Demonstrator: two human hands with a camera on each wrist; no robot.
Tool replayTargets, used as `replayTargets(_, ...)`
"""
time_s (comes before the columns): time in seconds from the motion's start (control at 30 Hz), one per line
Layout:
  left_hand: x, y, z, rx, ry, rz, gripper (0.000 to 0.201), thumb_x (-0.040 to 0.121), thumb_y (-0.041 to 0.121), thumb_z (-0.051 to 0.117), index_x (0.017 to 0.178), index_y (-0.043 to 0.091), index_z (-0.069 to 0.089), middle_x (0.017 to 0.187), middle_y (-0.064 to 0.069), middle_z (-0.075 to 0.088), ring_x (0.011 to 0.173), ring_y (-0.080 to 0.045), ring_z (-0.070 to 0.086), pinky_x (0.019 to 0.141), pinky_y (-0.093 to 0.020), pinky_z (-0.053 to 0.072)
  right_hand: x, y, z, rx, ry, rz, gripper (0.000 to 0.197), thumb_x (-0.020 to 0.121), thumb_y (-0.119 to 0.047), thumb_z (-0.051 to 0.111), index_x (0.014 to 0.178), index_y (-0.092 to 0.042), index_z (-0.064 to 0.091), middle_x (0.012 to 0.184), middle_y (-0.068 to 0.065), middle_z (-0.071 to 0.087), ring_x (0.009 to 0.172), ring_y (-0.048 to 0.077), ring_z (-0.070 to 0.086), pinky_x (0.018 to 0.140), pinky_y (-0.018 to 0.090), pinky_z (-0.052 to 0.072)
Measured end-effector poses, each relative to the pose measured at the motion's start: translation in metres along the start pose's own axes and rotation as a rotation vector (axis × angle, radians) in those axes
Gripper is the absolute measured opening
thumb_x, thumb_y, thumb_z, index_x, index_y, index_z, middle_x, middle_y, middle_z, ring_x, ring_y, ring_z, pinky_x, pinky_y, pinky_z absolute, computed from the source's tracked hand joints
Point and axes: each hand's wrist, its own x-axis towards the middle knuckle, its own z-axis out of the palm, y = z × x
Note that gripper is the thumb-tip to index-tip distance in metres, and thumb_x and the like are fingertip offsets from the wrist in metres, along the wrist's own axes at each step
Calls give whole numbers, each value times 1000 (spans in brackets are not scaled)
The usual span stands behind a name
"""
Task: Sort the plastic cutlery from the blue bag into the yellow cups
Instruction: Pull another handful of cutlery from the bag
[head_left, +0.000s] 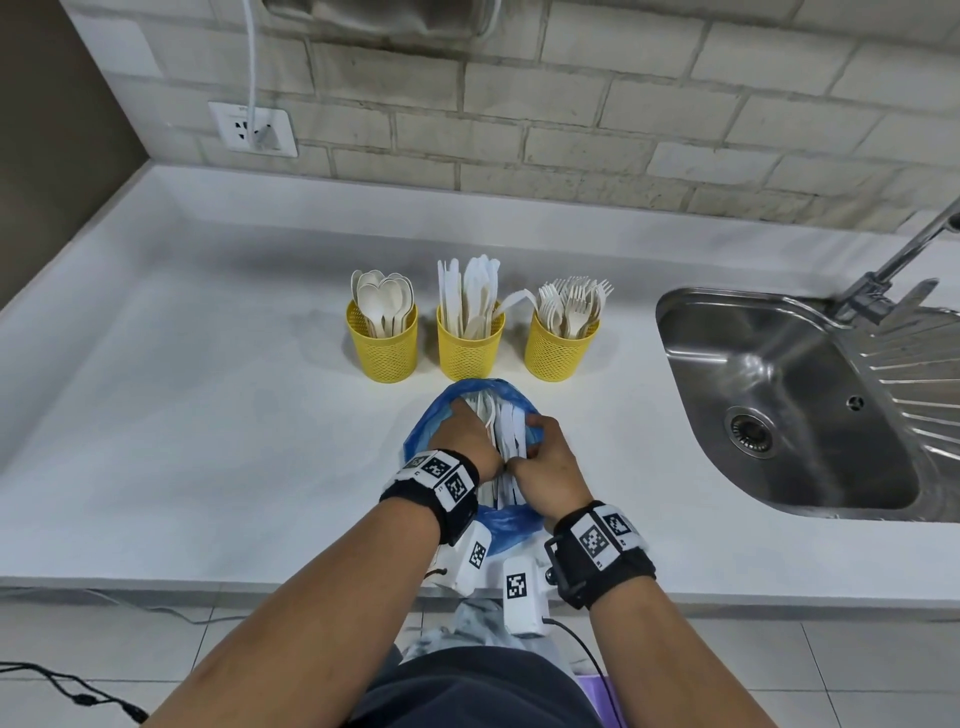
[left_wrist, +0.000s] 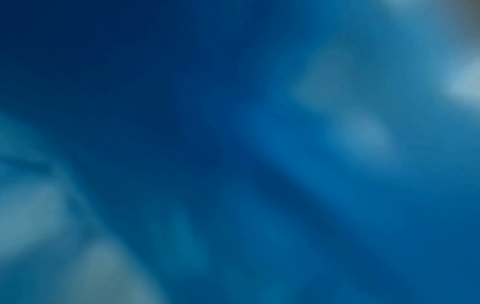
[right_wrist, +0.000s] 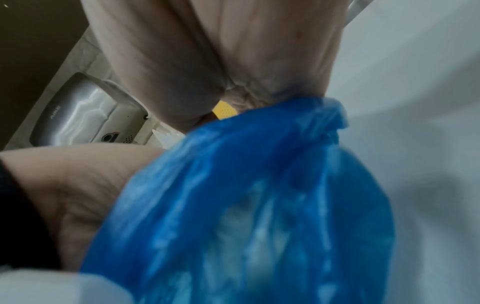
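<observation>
Hands (head_left: 467, 441) deep in blue bag (head_left: 480, 389)

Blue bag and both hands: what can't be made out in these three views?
- Left wrist view: only blurred blue; bag plastic covers the lens.
- Head view: left hand fingertips are hidden inside the blue bag, so their grip cannot be told.
- Head view: white cutlery in the bag is packed together; types unreadable.
- Right wrist view: right hand grips the bag rim; the bag hides the contents.

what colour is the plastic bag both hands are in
The thin plastic bag is blue; it shows best in the head view, and close up in the right wrist view.
</observation>
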Motion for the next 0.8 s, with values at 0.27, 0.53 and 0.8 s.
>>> replayTargets(0.27,-2,-6,-8,-141,-46,-8,99,81,24,80,156,1,20,148,-12,50,135,-28,51,106,-33,43,0,-11,3,170,22,76,56,85,9,46,132,-20,46,107,0,62,107,26,64,94,46,57)
replayTargets(0.53,-7,-12,-19,-385,-181,-32,29,81,9,66,110,9,62,108,-10,69,99,-26,67,74,-28,53,4,-6,6,401,5,159,56,84,10,50,132,-19,50,119,17,65,105,37,70,83,57,61)
replayTargets(0.8,-6,-23,-23,-482,-260,-44,35,67,16,81,100,10,70,98,-10,76,92,-27,73,86,-40,61,10,3,10,418,50,150,60,56,-10,68,113,-23,56,117,20,68,104,35,71,90,59,58)
